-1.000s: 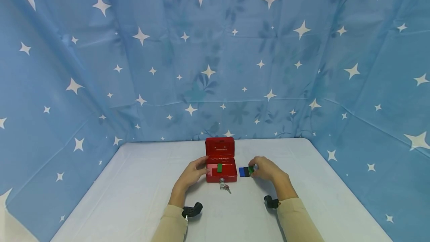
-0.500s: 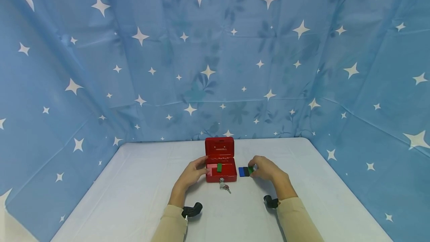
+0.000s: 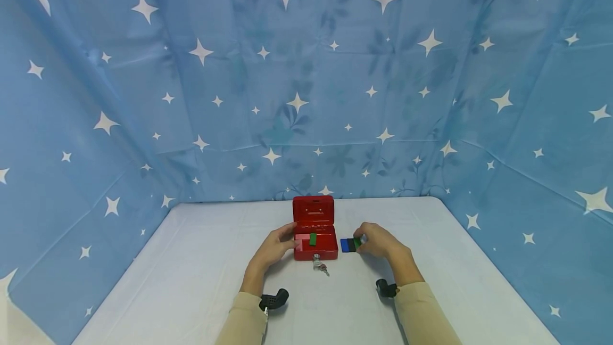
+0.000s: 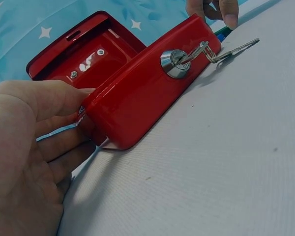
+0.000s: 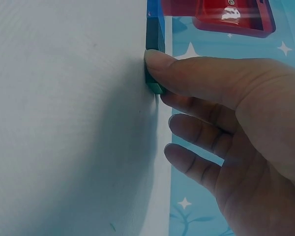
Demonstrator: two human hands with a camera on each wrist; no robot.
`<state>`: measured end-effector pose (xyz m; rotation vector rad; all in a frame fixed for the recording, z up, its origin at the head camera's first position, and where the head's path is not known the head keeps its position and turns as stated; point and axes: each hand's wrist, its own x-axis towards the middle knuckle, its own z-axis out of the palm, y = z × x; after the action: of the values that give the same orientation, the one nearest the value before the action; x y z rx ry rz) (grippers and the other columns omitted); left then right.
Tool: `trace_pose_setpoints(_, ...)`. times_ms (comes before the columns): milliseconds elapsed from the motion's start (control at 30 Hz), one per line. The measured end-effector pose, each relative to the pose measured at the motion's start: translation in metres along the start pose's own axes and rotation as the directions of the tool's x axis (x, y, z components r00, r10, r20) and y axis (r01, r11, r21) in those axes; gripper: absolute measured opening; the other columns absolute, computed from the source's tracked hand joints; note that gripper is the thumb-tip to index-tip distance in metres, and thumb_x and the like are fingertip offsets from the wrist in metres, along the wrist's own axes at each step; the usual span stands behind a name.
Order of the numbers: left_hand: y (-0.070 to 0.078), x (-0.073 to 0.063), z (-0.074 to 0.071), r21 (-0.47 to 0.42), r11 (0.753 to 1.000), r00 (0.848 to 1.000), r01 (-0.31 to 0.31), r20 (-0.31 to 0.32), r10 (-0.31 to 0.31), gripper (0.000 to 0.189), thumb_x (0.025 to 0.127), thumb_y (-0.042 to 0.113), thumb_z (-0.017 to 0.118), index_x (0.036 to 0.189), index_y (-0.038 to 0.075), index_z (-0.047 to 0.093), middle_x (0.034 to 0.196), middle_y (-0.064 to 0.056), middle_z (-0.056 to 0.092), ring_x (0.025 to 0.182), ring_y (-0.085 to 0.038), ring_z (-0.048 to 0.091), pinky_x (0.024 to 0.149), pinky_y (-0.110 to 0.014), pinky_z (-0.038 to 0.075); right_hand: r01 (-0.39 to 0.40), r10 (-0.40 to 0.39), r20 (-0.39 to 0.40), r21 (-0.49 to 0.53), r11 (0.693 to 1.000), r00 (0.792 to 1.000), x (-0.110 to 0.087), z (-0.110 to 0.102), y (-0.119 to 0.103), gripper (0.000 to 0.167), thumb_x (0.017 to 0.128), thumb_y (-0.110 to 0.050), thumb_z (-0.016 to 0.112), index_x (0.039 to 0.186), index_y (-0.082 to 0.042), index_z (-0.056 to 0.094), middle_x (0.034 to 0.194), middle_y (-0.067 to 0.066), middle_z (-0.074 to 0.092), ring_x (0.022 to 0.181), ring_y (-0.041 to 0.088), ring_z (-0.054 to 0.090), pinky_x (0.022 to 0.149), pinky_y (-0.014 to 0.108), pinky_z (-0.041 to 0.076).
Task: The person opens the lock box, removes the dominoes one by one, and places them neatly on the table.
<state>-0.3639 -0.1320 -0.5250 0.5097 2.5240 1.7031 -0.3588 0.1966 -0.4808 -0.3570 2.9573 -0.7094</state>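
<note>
Where the white table (image 3: 201,260) ends at the back, I see a blue curtain (image 3: 215,68) printed with pale stars, which also runs down both sides. On my head view the red box (image 3: 328,255) sits toward the table's far edge, its lid (image 3: 313,210) raised and leaning back.

The left hand (image 3: 274,249) holds the box at its left wall: my left wrist feed shows the thumb at the rim, the other fingers slightly parted and set lower, along the outer side. On the right hand (image 3: 380,241), thumb and forefinger are pinched together on a green block (image 3: 357,242), while the remaining fingers curve loosely apart. That block ends a row on the table, beside a black block (image 3: 351,245) and a blue block (image 3: 344,245).

Inside the box I count pink blocks (image 3: 303,237) at the left and another green one (image 3: 313,239) beside them. Keys (image 4: 241,49) hang from the front lock (image 4: 176,64). A narrow gap parts the blue block from the box's right wall; outside each hand, the table stretches wide to its side edges.
</note>
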Motion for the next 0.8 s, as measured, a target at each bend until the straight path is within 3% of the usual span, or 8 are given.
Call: trace_pose_setpoints(800, 0.0001, 0.0009, -0.0004, 0.003, 1.000, 1.000, -0.022, -0.010, 0.022, 0.064, 0.095, 0.018, 0.071, 0.155, 0.009, 0.049, 0.153, -0.014, 0.056, 0.144, -0.038, 0.049, 0.119, -0.067, 0.035, 0.016, -0.016, -0.006, 0.005, 1.000, 1.000, 0.0002, -0.0002, -0.0003, 0.043, 0.080, -0.008, 0.088, 0.121, -0.007, 0.075, 0.120, 0.009, 0.073, 0.121, 0.032, 0.065, 0.107, 0.055, 0.052)
